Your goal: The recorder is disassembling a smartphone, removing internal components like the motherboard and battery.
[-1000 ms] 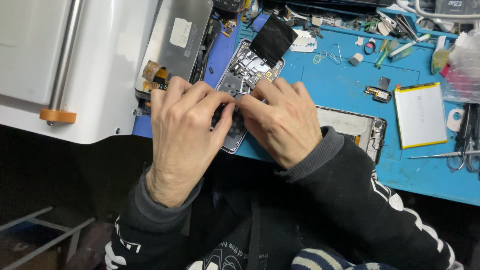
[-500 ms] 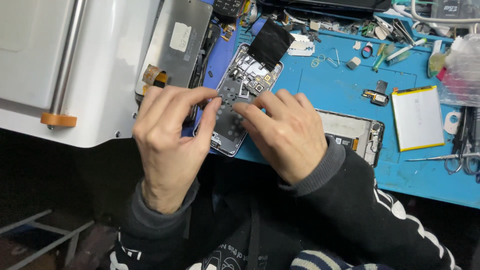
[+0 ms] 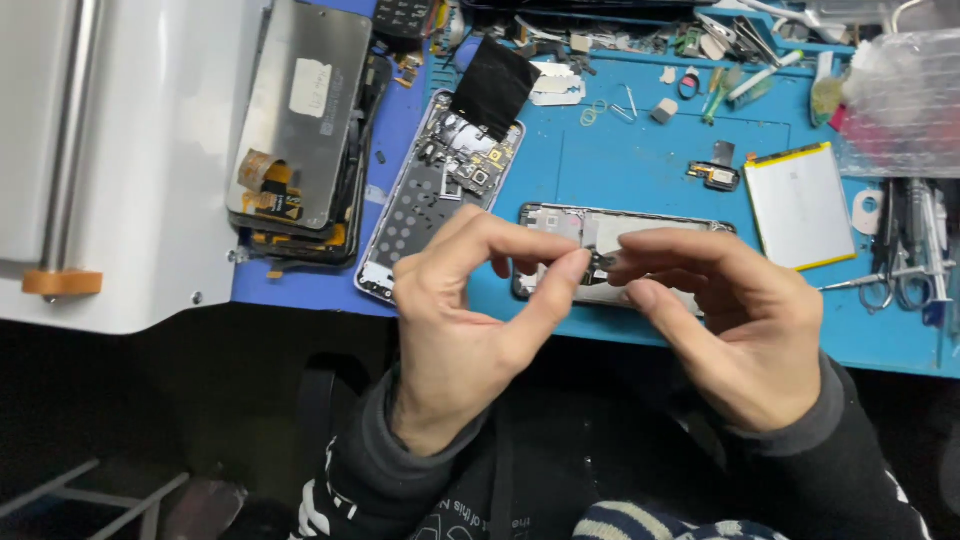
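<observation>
Tiny dark part (image 3: pixel 600 261), pinched between fingertips of left hand (image 3: pixel 470 320) and right hand (image 3: pixel 730 330), held above the blue mat (image 3: pixel 640 160) edge, just over a stripped phone frame (image 3: pixel 560 222). Both hands closed on it. Best gripped lightly, kept level and over the mat. Small, blackish, with a metallic glint; details too fine to tell. Beyond: opened phone (image 3: pixel 420 200), screen panel (image 3: pixel 300 110), flat battery (image 3: pixel 800 205), tweezers and scissors (image 3: pixel 900 280).

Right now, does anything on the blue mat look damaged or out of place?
Yes. The opened phone lies askew with its circuit parts bare and a black flap folded up. Small parts and tools are scattered along the blue mat's far edge.
</observation>
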